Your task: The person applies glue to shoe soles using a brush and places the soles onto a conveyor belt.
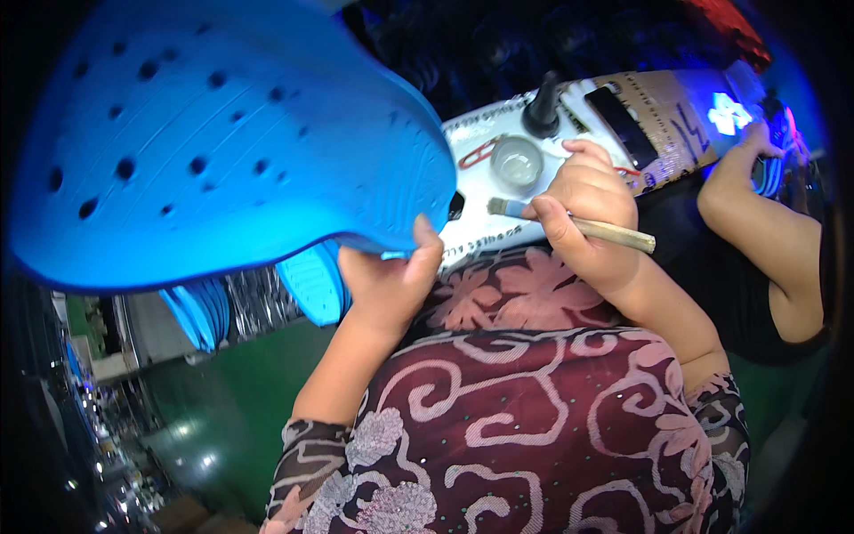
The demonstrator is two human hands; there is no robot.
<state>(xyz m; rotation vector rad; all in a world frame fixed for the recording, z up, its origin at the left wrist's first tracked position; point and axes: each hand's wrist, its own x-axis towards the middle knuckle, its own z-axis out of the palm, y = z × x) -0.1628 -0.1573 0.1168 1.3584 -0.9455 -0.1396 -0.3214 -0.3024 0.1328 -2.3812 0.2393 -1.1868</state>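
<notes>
A large blue foam shoe sole point(267, 133), dotted with holes, fills the upper left, held up close. My left hand point(391, 271) grips its near right end, thumb on the edge; the fingers underneath are partly hidden. My right hand point(596, 205) is closed around a flat brush point(614, 233) with a wooden handle. The brush's bristles point left, toward the sole's end, and are apart from it. Just beyond the brush is a small round cup point(517, 165) with clear or pale contents, standing on a white printed surface point(480, 227).
Beside the cup lie a red looped tool point(479, 153) and a black cone-shaped object point(542, 107). A dark phone point(620, 125) rests farther right, near brown cardboard point(672, 107). Another person's arm point(756, 205) is at the right. More blue soles point(316, 283) sit at the lower left.
</notes>
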